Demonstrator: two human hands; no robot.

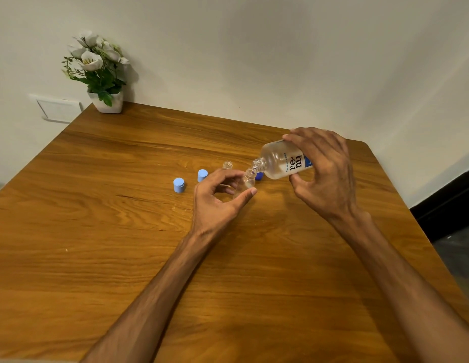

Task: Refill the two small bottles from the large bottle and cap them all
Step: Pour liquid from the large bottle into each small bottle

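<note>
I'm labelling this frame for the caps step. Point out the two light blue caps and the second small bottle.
Left light blue cap (pixel 179 185), head view, its side.
Right light blue cap (pixel 202 175), head view, its side.
Second small bottle (pixel 227 165), head view, its open neck.

Surface (pixel 123 205): wood grain, warm brown, smooth, soft sheen. Large bottle (pixel 283 161): clear glossy plastic, printed white-and-blue label. Small bottle (pixel 247 180): clear plastic, threaded neck. Second small bottle (pixel 227 165): same clear plastic. Light-blue caps (pixel 179 185): matt opaque plastic. Flower pot (pixel 108 102): white, smooth.

Right hand (pixel 323 172) tips large bottle (pixel 281 161) onto small bottle (pixel 247 179) held by left hand (pixel 217 196).
</note>
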